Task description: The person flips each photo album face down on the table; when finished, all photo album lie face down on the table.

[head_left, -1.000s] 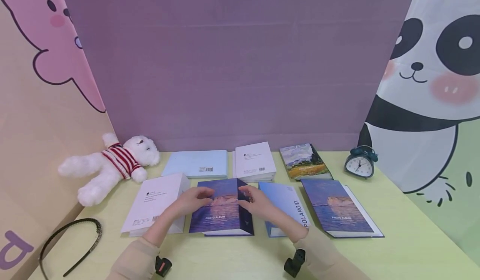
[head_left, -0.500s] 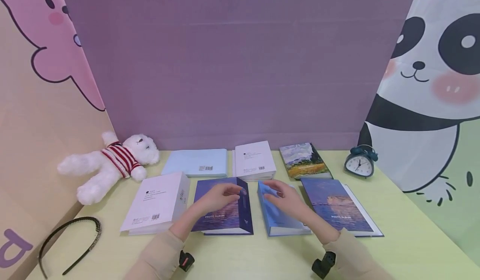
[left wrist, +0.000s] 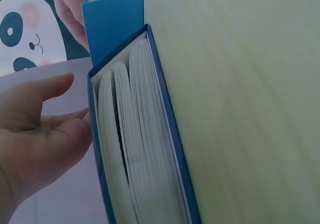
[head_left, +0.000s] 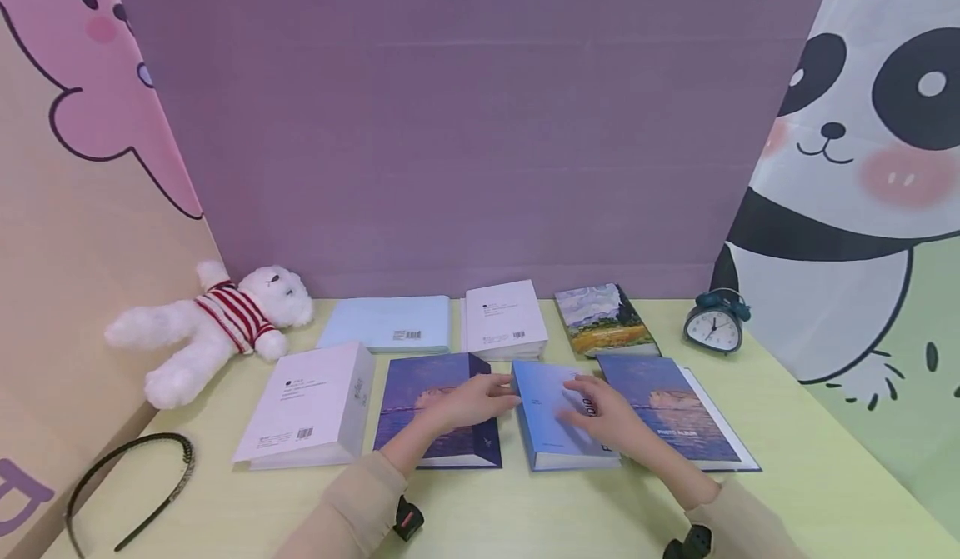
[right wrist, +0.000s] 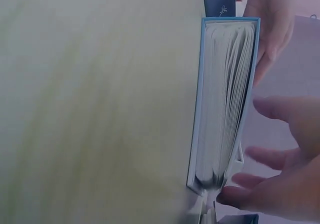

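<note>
My left hand (head_left: 472, 402) is over the right side of a purple-blue photo album (head_left: 401, 388), and its extended fingertips come close to the left edge of a light blue Polaroid album (head_left: 542, 426). Whether they touch it, I cannot tell. Above that blue album's right part, my right hand (head_left: 611, 419) has its fingers spread and holds nothing. In the right wrist view, the blue album's page edges (right wrist: 220, 99) face the camera, with the right fingers beside it. The left wrist view has the left hand (left wrist: 45, 129) next to the purple-blue album's pages (left wrist: 140, 139).
Another purple-blue photo album (head_left: 660, 376) lies to the right, and a thick white album (head_left: 307, 401) to the left. Behind are a pale blue album (head_left: 375, 321), a white album (head_left: 506, 317) and a painted-cover book (head_left: 603, 321). A plush bear (head_left: 232, 317), headband (head_left: 187, 467) and alarm clock (head_left: 712, 328) flank them.
Both hands have moved right, from the middle purple-blue album toward the blue Polaroid album. The right hand has left the purple-blue album's spine. The albums stay in place.
</note>
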{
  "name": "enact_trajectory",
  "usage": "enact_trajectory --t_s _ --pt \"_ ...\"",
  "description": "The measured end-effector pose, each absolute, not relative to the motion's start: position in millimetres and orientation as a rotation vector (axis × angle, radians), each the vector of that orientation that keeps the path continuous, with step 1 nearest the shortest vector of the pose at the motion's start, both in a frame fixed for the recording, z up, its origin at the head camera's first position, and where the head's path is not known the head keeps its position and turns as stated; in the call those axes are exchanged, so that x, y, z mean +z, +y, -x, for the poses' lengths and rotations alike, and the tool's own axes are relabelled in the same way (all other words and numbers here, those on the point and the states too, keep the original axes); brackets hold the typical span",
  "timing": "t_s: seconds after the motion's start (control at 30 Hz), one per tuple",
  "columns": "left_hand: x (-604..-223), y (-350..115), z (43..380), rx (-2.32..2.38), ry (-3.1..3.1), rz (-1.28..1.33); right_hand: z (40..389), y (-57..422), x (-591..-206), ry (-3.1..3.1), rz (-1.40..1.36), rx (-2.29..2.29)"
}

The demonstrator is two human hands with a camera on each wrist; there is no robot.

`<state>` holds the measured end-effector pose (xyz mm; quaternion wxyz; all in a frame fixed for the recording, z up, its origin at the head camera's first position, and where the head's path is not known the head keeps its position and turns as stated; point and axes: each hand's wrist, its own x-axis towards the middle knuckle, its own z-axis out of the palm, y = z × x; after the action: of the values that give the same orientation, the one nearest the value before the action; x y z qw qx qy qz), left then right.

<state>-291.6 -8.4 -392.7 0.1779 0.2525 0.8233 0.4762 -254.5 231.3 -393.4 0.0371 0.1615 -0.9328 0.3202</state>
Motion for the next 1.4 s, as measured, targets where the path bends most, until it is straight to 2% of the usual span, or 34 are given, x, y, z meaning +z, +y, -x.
enact_trajectory --t_s 0.37,0.8,1.1,1.4 --pt "-395 -3 292 1.190 2.261 -0.654 248 237 -395 -3.031 -0.349 0.941" --pt "-395 3 290 1.332 2.179 -0.529 246 231 -392 -3.090 -0.246 1.003" --pt "-399 3 295 1.587 2.066 -0.492 249 229 -390 -3.088 -0.289 1.078" --pt "-396 1 297 1.742 1.971 -0.416 244 217 -367 -3.019 -0.437 1.046"
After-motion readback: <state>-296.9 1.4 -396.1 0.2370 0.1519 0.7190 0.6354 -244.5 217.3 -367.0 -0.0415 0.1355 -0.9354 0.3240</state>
